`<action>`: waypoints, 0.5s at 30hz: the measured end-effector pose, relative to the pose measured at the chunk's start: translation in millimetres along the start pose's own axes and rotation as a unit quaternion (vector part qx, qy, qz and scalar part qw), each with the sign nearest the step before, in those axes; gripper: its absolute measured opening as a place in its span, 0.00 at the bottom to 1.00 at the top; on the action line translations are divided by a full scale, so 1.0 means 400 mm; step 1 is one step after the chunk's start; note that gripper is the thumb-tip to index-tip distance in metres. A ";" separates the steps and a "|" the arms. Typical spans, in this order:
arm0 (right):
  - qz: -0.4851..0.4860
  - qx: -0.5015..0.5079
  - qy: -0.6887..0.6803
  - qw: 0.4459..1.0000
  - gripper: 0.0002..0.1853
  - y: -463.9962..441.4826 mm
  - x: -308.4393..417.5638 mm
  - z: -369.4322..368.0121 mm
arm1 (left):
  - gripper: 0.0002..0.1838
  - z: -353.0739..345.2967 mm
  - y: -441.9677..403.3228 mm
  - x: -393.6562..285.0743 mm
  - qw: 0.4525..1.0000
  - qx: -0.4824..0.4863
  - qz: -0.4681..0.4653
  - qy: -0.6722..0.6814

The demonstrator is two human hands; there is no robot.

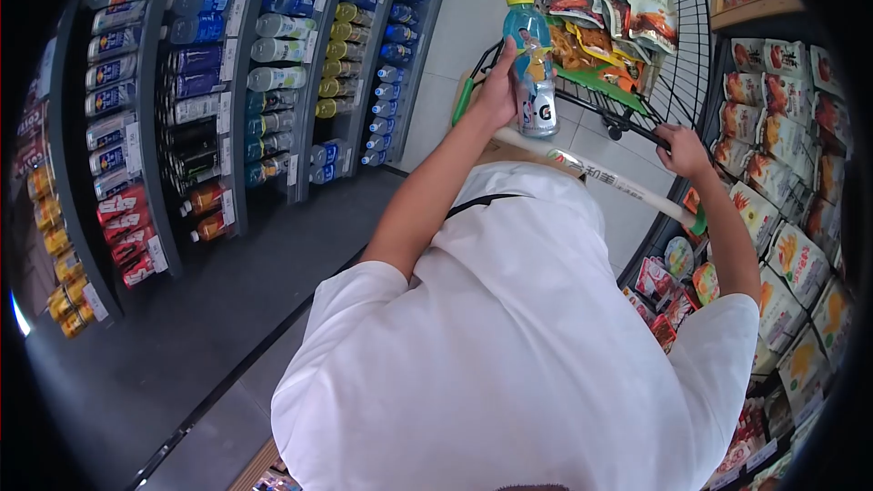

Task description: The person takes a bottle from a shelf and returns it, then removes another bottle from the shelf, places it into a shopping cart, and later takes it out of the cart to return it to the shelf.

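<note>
A blue drink bottle (pixel 535 73) with a yellow cap is held upright by my left hand (pixel 500 89), just above the white cart handle (pixel 618 184). My right hand (pixel 682 150) has its fingers curled over the black frame at the near right corner of the shopping cart (pixel 693 36). Inside the cart lie several snack packets (pixel 653 16), with orange and green ones (pixel 596 41) nearer to me. The bottle hides part of the cart's left side.
Shelves of bottled and canned drinks (pixel 277 50) stand along the left. Racks of packaged snacks (pixel 789 173) line the right side. Pale floor tiles (pixel 455 27) show left of the cart, and dark flooring (pixel 273 273) lies below the drink shelves.
</note>
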State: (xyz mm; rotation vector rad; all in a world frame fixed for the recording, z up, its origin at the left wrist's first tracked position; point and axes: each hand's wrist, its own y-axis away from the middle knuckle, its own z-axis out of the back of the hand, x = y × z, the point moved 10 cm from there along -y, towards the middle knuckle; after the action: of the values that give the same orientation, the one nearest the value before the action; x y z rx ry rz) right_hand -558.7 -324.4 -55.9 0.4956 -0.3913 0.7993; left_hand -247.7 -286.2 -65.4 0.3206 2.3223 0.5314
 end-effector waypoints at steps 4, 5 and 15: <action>0.000 0.006 0.008 1.000 0.11 -0.004 -0.010 -0.003 | 0.43 -0.005 0.001 -0.001 1.000 0.002 0.000 -0.007; 0.003 -0.002 0.009 1.000 0.11 -0.004 -0.013 -0.002 | 0.43 -0.004 -0.002 0.002 1.000 0.014 0.005 -0.003; 0.000 0.016 0.027 1.000 0.15 -0.001 -0.038 -0.017 | 0.42 -0.008 0.006 0.004 1.000 0.003 0.007 0.028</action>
State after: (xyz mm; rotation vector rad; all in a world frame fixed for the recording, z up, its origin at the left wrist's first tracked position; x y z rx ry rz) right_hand -567.1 -329.7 -69.2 0.5020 -0.3286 0.8178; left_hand -251.1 -284.3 -63.1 0.3282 2.3780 0.5455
